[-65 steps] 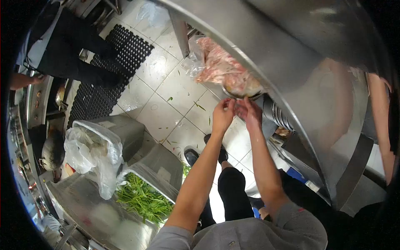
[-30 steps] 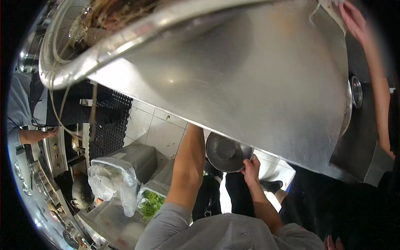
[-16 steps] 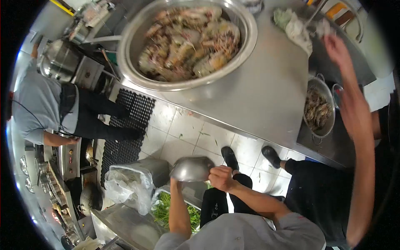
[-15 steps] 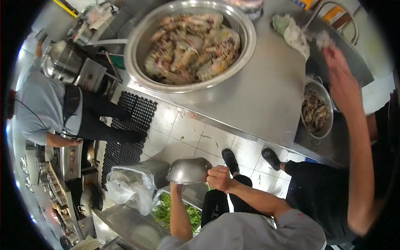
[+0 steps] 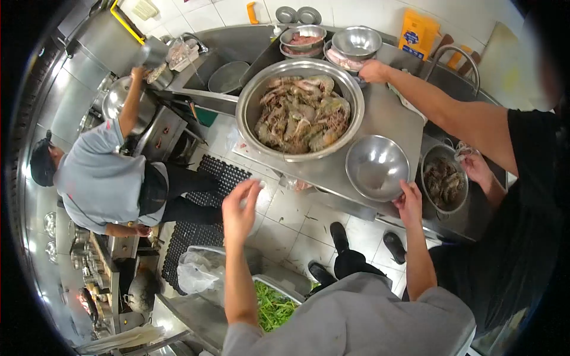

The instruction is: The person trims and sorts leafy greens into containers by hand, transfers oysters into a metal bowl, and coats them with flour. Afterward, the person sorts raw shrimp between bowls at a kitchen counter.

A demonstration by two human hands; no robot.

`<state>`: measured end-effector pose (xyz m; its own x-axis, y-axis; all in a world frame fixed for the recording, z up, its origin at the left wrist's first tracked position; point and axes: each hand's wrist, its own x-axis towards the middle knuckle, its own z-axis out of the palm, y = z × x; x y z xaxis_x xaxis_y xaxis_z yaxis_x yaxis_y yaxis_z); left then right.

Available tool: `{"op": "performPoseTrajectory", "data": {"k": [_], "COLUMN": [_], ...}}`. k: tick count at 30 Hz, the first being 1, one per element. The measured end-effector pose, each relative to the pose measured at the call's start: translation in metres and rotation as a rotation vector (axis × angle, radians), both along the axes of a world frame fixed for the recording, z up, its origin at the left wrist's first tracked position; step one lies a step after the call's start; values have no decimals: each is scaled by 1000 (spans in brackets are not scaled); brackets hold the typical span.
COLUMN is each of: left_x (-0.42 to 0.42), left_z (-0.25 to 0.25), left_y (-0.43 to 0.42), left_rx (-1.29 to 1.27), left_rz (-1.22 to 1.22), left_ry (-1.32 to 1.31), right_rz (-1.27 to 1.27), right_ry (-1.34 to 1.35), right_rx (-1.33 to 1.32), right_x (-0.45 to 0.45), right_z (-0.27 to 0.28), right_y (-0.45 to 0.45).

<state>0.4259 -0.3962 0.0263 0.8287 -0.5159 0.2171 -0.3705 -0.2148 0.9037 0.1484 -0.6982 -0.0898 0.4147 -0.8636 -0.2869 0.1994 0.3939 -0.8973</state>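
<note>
My right hand point(image 5: 409, 204) grips the near rim of a steel bowl point(image 5: 377, 168), which looks bare inside and is at the counter's front edge beside the big pot. My left hand point(image 5: 239, 210) is raised in front of the counter, its fingers loosely curled and apart from the thumb; a small pale spot shows at a fingertip, too small to make out. Large raw shrimp point(image 5: 303, 113) fill the wide steel pot point(image 5: 244, 127) ahead of my hands.
A co-worker's hand point(image 5: 374, 71) touches stacked bowls point(image 5: 356, 41) at the back; their other hand point(image 5: 475, 169) is over a colander point(image 5: 462, 199) of shrimp. Another person point(image 5: 107, 172) stands left by the stove. Below me are greens point(image 5: 273, 305) and a plastic-lined bin point(image 5: 205, 270).
The steel bowl has gone from upside down between both my hands to upright at the counter, held by my right hand. My left hand has let go and risen. The co-worker's arm moved left.
</note>
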Motion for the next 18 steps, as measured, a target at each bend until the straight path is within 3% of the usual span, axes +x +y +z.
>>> {"op": "performPoseTrajectory", "data": {"k": [2, 5, 10, 14, 18], "left_x": [25, 97, 157, 163, 175], "left_z": [43, 27, -8, 15, 52], "left_y": [-77, -175, -237, -247, -240], "left_rx": [206, 311, 961, 838, 658], "left_rz": [-107, -208, -327, -404, -365], "left_ry": [-296, -569, -536, -536, -336], "right_rz": [-55, -188, -219, -227, -223], "right_ry": [-10, 164, 299, 355, 402], "right_rx": [-11, -222, -305, -352, -388], "right_x": [6, 5, 6, 7, 5], "right_z": [8, -13, -32, -34, -42], "right_y": [-1, -6, -8, -6, -7]}}
